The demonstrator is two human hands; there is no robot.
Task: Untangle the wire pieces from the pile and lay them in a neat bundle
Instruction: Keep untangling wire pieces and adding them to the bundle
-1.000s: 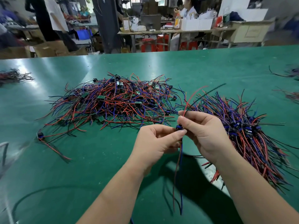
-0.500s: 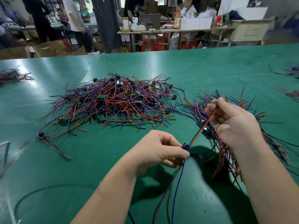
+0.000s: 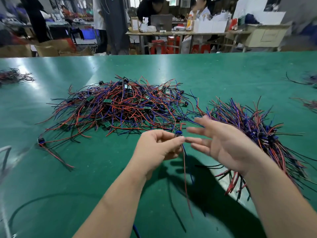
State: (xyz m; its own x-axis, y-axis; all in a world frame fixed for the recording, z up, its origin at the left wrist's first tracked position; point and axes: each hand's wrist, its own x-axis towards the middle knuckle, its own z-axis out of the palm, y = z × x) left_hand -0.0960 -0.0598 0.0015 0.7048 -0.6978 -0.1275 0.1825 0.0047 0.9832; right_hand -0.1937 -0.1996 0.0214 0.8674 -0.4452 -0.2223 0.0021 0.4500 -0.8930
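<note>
A tangled pile (image 3: 120,107) of red, blue and black wire pieces with small green boards lies in the middle of the green table (image 3: 85,177). To its right lies a bundle (image 3: 253,127) of aligned wire pieces. My left hand (image 3: 157,146) pinches one wire piece (image 3: 185,170) just below its blue connector, and the red and blue leads hang down toward me. My right hand (image 3: 221,143) hovers right beside it with fingers spread and straight, holding nothing, partly in front of the bundle.
One stray wire piece (image 3: 51,150) lies left of the pile. Smaller wire heaps sit at the far left edge (image 3: 13,77) and far right edge (image 3: 308,103). A dark cable (image 3: 34,203) curves across the near left. People and workbenches stand beyond the table.
My right hand let go of the leads it had pulled straight and came back left, fingers now spread. My left hand keeps its pinch at the connector; the leads hang down.
</note>
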